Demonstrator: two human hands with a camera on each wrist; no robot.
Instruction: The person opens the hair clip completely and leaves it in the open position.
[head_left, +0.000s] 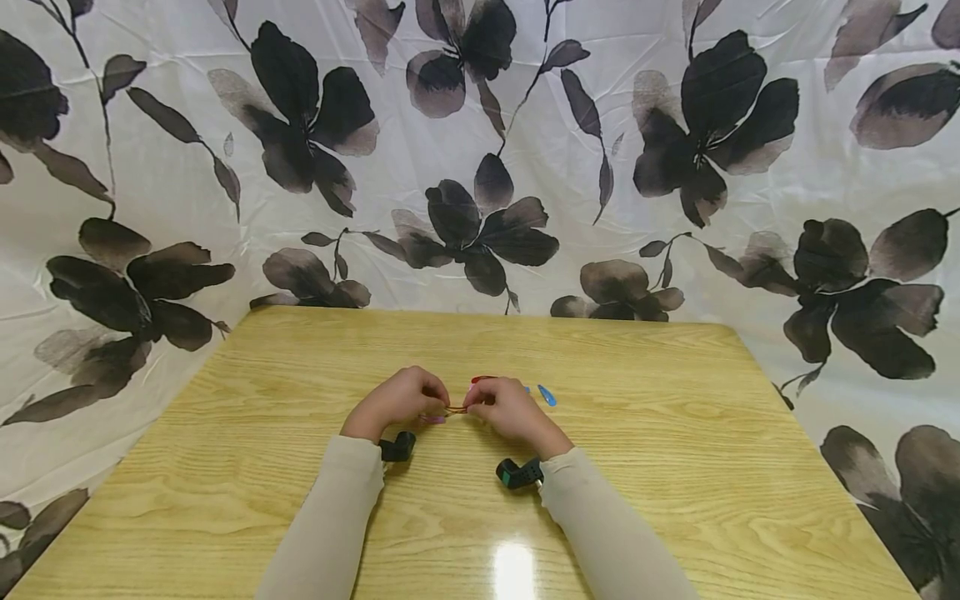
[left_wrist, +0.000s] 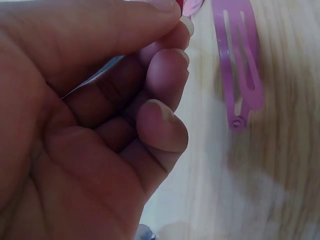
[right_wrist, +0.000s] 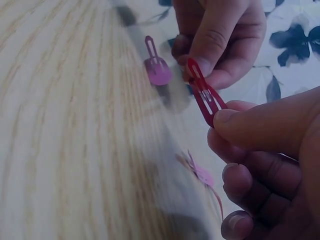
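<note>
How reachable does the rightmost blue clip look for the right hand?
Probably yes: the blue clip lies close beside the right hand with nothing visible between, but that hand pinches the red clip.

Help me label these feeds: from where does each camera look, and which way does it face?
Head: worn on the head, faces forward and down over the table toward the floral cloth; both sleeves, the left hand and the right hand show.
Left wrist: on that wrist, faces the left hand, with a purple hair clip beside it.
Right wrist: on that wrist, faces the red hair clip between both hands, which show partly.
Shared: both wrist views show the left hand and, barely in one, the red hair clip.
</note>
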